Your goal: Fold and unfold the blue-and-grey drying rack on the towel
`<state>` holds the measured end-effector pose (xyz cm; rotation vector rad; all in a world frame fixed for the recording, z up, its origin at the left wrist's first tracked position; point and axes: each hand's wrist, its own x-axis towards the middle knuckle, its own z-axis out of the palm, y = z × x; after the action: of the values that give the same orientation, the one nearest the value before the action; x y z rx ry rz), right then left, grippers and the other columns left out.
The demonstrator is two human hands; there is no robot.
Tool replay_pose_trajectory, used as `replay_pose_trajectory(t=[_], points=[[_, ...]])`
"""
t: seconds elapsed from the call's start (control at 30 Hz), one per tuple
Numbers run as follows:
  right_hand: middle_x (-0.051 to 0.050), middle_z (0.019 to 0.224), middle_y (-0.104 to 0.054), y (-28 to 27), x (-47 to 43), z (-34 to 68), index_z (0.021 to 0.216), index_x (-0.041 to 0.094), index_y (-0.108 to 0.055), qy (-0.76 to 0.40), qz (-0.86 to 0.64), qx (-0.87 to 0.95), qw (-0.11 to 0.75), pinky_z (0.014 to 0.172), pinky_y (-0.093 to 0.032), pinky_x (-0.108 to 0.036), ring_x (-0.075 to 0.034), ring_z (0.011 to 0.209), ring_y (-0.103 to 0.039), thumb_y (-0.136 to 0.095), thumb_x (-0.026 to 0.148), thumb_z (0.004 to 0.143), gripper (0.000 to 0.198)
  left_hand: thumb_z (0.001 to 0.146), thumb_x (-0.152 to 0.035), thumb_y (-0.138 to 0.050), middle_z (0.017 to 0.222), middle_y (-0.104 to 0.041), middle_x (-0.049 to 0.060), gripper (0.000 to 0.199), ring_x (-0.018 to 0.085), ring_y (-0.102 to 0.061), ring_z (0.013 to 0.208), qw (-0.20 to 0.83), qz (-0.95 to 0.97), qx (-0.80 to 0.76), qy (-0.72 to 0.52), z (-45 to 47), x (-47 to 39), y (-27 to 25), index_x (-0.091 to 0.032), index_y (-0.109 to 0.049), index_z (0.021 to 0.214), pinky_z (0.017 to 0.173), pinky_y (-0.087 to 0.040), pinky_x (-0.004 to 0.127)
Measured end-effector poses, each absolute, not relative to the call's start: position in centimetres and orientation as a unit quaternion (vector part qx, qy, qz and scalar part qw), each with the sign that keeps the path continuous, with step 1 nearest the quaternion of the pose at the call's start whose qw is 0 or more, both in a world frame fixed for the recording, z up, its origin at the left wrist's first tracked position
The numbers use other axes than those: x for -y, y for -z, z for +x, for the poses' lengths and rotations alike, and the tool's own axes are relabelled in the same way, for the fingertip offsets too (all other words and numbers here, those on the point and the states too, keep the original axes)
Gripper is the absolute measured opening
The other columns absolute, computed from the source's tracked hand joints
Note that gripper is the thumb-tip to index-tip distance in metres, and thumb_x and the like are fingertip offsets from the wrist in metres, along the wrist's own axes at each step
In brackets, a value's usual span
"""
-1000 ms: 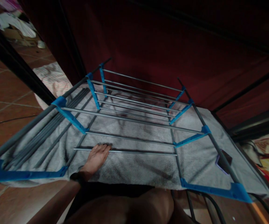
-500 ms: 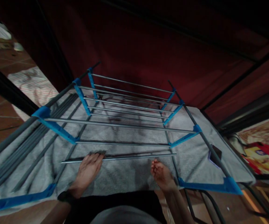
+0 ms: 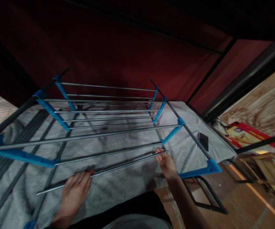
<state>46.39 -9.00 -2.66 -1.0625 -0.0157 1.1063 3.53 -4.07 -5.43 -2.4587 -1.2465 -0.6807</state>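
Note:
A loose metal rod point(image 3: 125, 164) lies slantwise over the near part of a rack frame with grey tubes and blue plastic brackets point(image 3: 53, 109). Toward its left end, my left hand point(image 3: 77, 187) is closed over the rod, palm down. The fingers of my right hand point(image 3: 166, 163) pinch the rod close to its right end. Just beyond it, two metal rods span the frame between the left bracket point(image 3: 20, 155) and the right bracket point(image 3: 172, 133). More rods cross between the brackets farther back.
The frame stands on a grey blanket point(image 3: 128, 194). Several loose grey tubes point(image 3: 20, 133) lie along the left. A phone point(image 3: 203, 141) rests on the blanket at the right. Dark red fabric point(image 3: 109, 54) rises behind. A red and yellow box point(image 3: 249, 135) lies farther right.
My right hand has reached the rod's right end and now pinches it. The rod looks more slanted, its left end nearer me. The view has turned to the right.

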Motion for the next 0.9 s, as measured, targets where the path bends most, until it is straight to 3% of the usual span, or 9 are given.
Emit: replay_pose_trajectory(t=[0.27, 0.4, 0.53, 0.9], points=[[0.0, 0.089, -0.077, 3.4, 8.6, 47.6, 0.089, 0.025, -0.069, -0.48, -0.482, -0.012, 0.733, 0.079, -0.063, -0.027, -0.015, 0.084, -0.074, -0.073, 0.024, 0.079, 0.011, 0.102, -0.031, -0.047, 0.082, -0.07, 0.002, 0.019, 0.023, -0.065, 0.078, 0.139, -0.867, 0.402, 0.258, 3.2, 4.1, 4.9, -0.024, -0.064, 0.104, 0.079, -0.044, 0.036], [-0.001, 0.091, -0.077, 3.0, 8.2, 48.1, 0.091, 0.023, -0.07, -0.468, -0.485, -0.01, 0.739, 0.081, -0.063, -0.028, -0.015, 0.084, -0.074, -0.072, 0.028, 0.08, 0.012, 0.1, -0.029, -0.049, 0.089, -0.072, 0.002, 0.016, 0.023, -0.065, 0.082, 0.131, -0.861, 0.418, 0.256, 3.3, 4.3, 4.5, -0.026, -0.063, 0.105, 0.081, -0.043, 0.037], [-0.001, 0.095, -0.076, 3.0, 8.1, 48.1, 0.095, 0.023, -0.07, -0.461, -0.481, 0.024, 0.746, 0.085, -0.061, -0.027, -0.015, 0.09, -0.074, -0.08, 0.034, 0.077, 0.023, 0.1, -0.028, -0.048, 0.098, -0.072, 0.004, 0.018, 0.025, -0.066, 0.087, 0.15, -0.849, 0.44, 0.253, 3.5, 4.6, 4.2, -0.027, -0.063, 0.111, 0.084, -0.04, 0.04], [0.001, 0.094, -0.077, 2.2, 6.8, 48.0, 0.092, 0.027, -0.069, -0.452, -0.474, 0.051, 0.755, 0.084, -0.061, -0.029, -0.016, 0.091, -0.073, -0.086, 0.038, 0.077, 0.026, 0.102, -0.038, -0.047, 0.097, -0.074, 0.005, 0.026, 0.028, -0.067, 0.087, 0.15, -0.818, 0.487, 0.267, 3.6, 4.6, 4.6, -0.025, -0.059, 0.121, 0.086, -0.039, 0.043]])
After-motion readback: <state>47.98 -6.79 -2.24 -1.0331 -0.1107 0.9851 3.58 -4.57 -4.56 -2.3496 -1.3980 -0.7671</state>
